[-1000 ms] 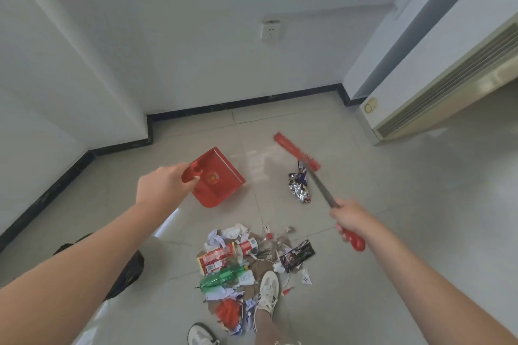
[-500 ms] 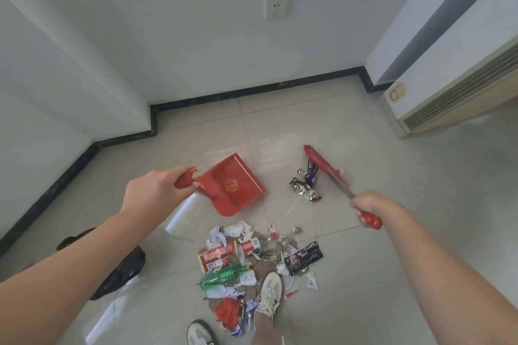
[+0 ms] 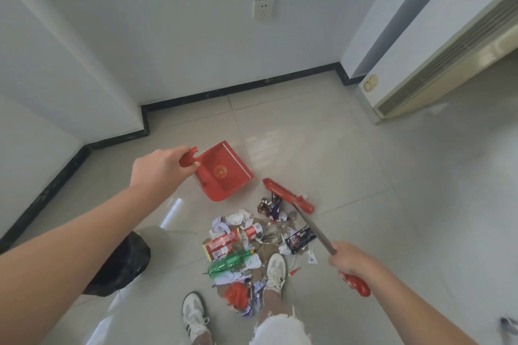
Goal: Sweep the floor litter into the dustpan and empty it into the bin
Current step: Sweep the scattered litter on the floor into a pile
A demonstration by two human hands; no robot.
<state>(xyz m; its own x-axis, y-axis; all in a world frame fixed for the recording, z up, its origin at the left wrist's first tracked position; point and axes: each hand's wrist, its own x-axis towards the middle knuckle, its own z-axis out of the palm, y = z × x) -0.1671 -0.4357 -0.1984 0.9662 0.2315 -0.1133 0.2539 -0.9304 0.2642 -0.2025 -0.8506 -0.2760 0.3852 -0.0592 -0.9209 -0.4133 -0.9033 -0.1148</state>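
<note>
Red dustpan, red broom, green bottle, black bag, white shoes.

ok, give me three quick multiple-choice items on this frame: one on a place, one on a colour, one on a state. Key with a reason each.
1. Where is the black bin bag relative to the litter pile?
A. On the person's left of it
B. On the person's right of it, beside the wall unit
C. Beyond it, against the far wall

2. What colour is the dustpan?
A. Blue
B. Red
C. Grey

3. What is the right hand doing?
A. Hanging open
B. Lying flat on the floor
C. Gripping the brush by its handle

Key:
1 A, the bag lies on the tiles left of the pile.
2 B, both pan and handle are red.
3 C, the hand is curled round the handle, with the brush head down by the litter.
</note>
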